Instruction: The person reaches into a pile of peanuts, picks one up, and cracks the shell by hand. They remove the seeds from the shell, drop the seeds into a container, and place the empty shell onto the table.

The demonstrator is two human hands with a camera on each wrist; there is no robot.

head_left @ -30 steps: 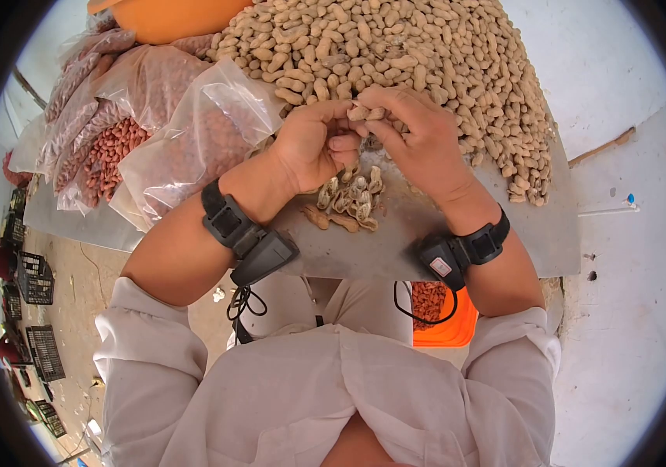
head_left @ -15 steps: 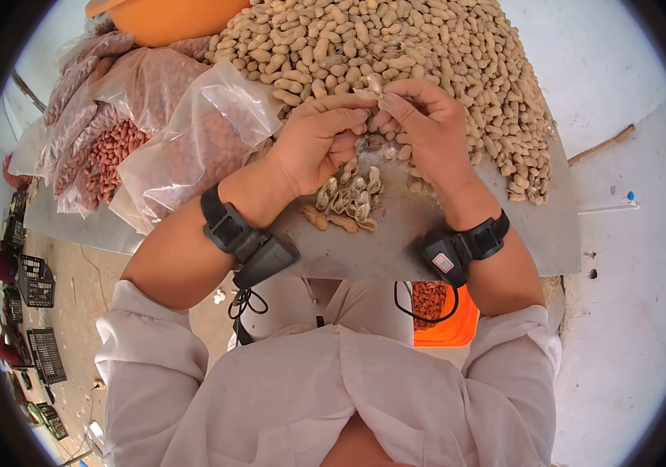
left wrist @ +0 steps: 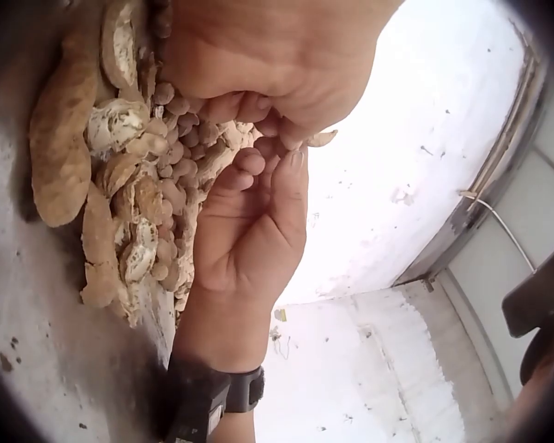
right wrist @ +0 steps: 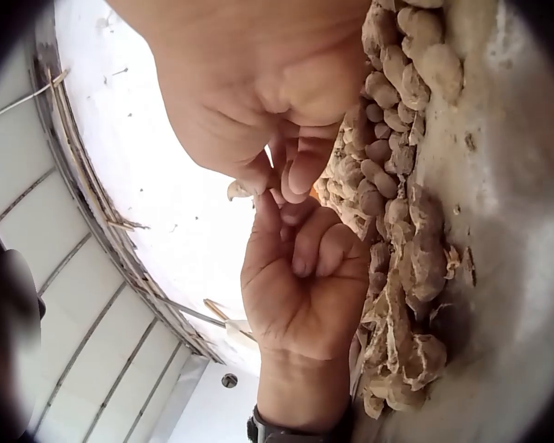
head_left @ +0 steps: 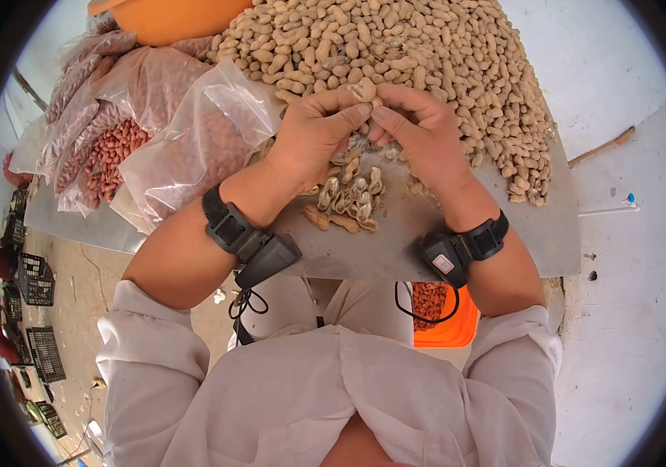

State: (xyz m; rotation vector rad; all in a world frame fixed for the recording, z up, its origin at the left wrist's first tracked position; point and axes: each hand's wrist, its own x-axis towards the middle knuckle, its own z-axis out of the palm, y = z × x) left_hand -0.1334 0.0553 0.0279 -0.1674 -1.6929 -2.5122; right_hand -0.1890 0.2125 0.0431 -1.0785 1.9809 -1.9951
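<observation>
Over the near edge of the peanut heap (head_left: 395,47), my left hand (head_left: 305,144) and right hand (head_left: 430,144) meet at the fingertips. Both pinch a peanut shell (head_left: 363,89) between thumb and fingers. Its pale edge pokes out past the fingers in the left wrist view and the right wrist view (right wrist: 237,190); the rest is hidden by the hands. Below them on the metal table (head_left: 333,253) lie several split peanut shells (head_left: 358,198) and a couple of unopened-looking peanuts (head_left: 329,219). Small shelled kernels (left wrist: 180,138) sit behind the shells in the left wrist view.
Clear plastic bags of red kernels (head_left: 193,148) lie to the left. An orange basin (head_left: 177,19) stands at the back left. Beneath the table's front edge is an orange container (head_left: 461,319) with red kernels. Black crates (head_left: 45,354) line the floor far left.
The hands first held a peanut, then drew slightly apart with a piece of opened shell upright at the right fingertips. Now the fingertips are together again around the shell.
</observation>
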